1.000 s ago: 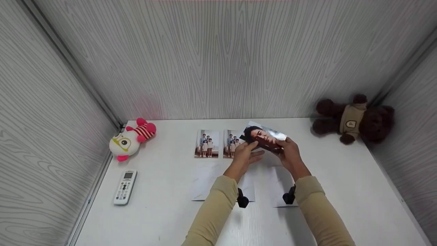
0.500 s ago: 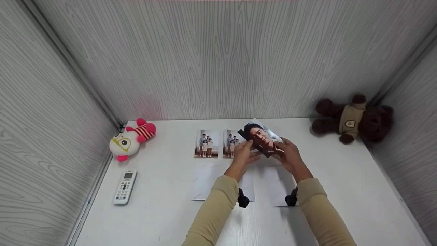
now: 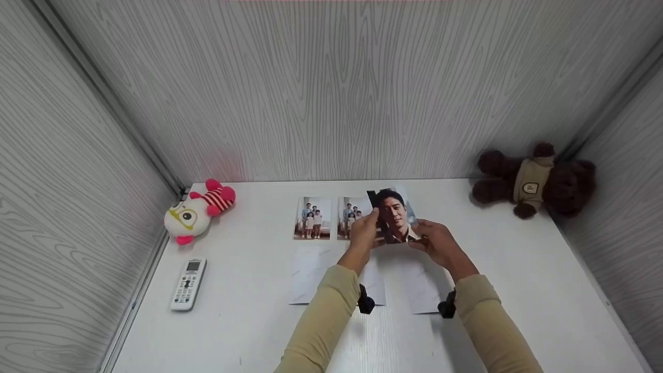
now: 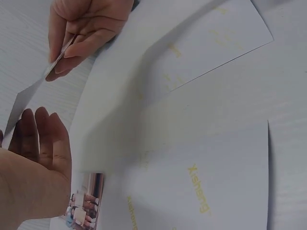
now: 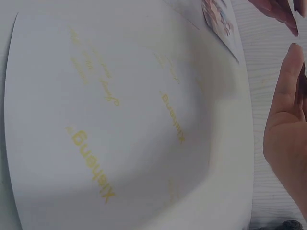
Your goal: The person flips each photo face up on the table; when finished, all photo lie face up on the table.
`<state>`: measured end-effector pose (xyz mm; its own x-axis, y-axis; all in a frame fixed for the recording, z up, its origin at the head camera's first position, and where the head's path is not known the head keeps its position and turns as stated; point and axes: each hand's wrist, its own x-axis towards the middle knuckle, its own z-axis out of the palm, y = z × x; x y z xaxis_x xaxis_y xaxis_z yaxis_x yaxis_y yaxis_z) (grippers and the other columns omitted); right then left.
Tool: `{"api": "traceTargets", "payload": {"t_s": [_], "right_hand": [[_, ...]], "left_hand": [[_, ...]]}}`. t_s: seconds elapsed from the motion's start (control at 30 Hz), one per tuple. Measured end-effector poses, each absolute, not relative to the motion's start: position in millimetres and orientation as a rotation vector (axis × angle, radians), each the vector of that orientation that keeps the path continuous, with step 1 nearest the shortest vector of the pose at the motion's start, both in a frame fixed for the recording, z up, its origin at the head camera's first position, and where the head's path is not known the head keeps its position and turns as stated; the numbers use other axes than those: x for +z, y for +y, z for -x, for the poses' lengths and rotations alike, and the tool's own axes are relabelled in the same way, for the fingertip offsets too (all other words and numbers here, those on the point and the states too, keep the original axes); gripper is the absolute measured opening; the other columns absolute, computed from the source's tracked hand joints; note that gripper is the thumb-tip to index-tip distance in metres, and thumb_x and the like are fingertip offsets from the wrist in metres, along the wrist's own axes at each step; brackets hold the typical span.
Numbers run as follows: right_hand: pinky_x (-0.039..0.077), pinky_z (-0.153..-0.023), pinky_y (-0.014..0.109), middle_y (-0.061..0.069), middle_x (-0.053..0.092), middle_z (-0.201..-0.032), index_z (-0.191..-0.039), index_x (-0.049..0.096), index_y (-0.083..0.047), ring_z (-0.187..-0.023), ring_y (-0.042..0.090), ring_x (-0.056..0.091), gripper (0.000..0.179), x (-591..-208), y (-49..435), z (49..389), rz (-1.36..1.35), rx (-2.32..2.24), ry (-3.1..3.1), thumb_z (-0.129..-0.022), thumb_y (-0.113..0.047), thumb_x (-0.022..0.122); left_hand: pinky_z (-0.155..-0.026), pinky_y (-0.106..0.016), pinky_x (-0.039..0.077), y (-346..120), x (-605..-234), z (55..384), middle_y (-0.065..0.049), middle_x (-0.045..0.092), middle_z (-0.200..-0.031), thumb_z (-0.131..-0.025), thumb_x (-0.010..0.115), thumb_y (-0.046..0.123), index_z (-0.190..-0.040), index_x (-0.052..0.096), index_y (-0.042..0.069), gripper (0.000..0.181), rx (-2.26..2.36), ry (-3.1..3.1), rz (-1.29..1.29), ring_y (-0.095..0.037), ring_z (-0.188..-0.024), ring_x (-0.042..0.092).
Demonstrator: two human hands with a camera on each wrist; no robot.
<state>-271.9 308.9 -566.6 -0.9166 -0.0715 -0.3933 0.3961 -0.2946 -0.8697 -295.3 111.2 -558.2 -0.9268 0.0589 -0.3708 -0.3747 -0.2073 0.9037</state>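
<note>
A portrait photo [image 3: 394, 217] is held above the table between both hands, its picture side facing the head camera. My left hand [image 3: 364, 235] pinches its left edge, thumb on the front and fingers behind. On the lower right edge, my right hand [image 3: 437, 241] pinches it between thumb and fingers. The left wrist view shows the photo [image 4: 29, 96] nearly edge-on between the two hands. Behind and left of it lie two family photos, one [image 3: 313, 218] in full sight and the other [image 3: 348, 217] partly covered by the held photo and left hand.
White photo backs with yellow print lie nearer the front, one on the left [image 3: 305, 274] and one on the right [image 3: 427, 285]. A remote control [image 3: 189, 285] and a pink-and-white plush toy [image 3: 199, 212] are at the left. A brown teddy bear [image 3: 536, 181] lies back right.
The portrait photo has turned clockwise from a slant to almost upright in the hands. My right hand has shifted down along its edge; the photos on the table stay put.
</note>
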Motion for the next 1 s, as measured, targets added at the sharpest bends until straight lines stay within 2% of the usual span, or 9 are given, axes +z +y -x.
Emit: {"api": "traceTargets", "payload": {"t_s": [0.1,0.23,0.37,0.53,0.67,0.83,1.0], "right_hand": [[0.061,-0.078,0.024,0.001,0.051,-0.093,-0.142,0.045,0.002,-0.077,0.009,0.057,0.042,-566.3,308.7,271.3,-0.439,-2.281,1.689,-0.105,-0.012,0.055],[0.06,-0.082,0.024,0.001,0.051,-0.102,-0.152,0.037,0.002,-0.082,0.008,0.055,0.05,-566.5,310.5,271.2,-0.463,-2.303,1.721,-0.106,-0.011,0.052],[0.06,-0.082,0.022,0.0,0.052,-0.103,-0.154,0.034,0.001,-0.079,0.008,0.057,0.052,-568.0,315.1,272.9,-0.516,-2.341,1.739,-0.107,-0.011,0.05],[0.06,-0.079,0.021,0.001,0.051,-0.102,-0.156,0.034,0.0,-0.073,0.008,0.061,0.053,-570.9,319.5,273.5,-0.58,-2.297,1.817,-0.107,-0.015,0.049],[0.059,-0.076,0.02,0.001,0.051,-0.106,-0.156,0.033,0.0,-0.072,0.006,0.059,0.054,-573.3,318.5,273.3,-0.597,-2.215,1.886,-0.107,-0.017,0.049],[0.056,-0.077,0.018,0.004,0.053,-0.119,-0.157,0.033,-0.001,-0.085,0.006,0.061,0.055,-575.9,315.6,274.3,-0.608,-2.142,1.914,-0.108,-0.018,0.049],[0.056,-0.08,0.018,0.011,0.051,-0.134,-0.157,0.03,0.001,-0.091,0.005,0.062,0.057,-577.6,310.5,276.4,-0.636,-2.119,1.934,-0.108,-0.019,0.049]], "left_hand": [[-0.071,-0.034,0.063,112.6,-559.6,294.3,-0.011,0.073,-0.111,-0.1,0.061,0.044,-0.13,0.066,0.006,0.049,2.215,1.727,0.361,-0.017,-0.078,0.072],[-0.075,-0.037,0.064,116.3,-562.9,291.2,-0.013,0.073,-0.118,-0.1,0.064,0.034,-0.132,0.066,0.006,0.042,2.221,1.651,0.325,-0.019,-0.08,0.075],[-0.077,-0.037,0.064,122.4,-564.7,286.1,-0.017,0.067,-0.132,-0.102,0.062,0.025,-0.139,0.062,0.007,0.041,2.221,1.609,0.32,-0.032,-0.094,0.077],[-0.073,-0.035,0.064,129.9,-567.7,278.2,-0.021,0.056,-0.146,-0.105,0.055,0.021,-0.146,0.054,0.007,0.043,2.186,1.597,0.354,-0.041,-0.107,0.071],[-0.073,-0.036,0.064,133.0,-571.5,273.4,-0.021,0.049,-0.152,-0.106,0.048,0.019,-0.15,0.049,0.006,0.046,2.156,1.62,0.387,-0.042,-0.11,0.069],[-0.078,-0.037,0.063,134.3,-574.6,272.8,-0.024,0.041,-0.157,-0.107,0.047,0.02,-0.152,0.042,0.0,0.05,2.157,1.634,0.408,-0.041,-0.113,0.069],[-0.083,-0.039,0.063,132.7,-575.3,274.4,-0.025,0.042,-0.156,-0.105,0.048,0.017,-0.153,0.039,-0.003,0.052,2.162,1.613,0.442,-0.041,-0.118,0.066]]}}
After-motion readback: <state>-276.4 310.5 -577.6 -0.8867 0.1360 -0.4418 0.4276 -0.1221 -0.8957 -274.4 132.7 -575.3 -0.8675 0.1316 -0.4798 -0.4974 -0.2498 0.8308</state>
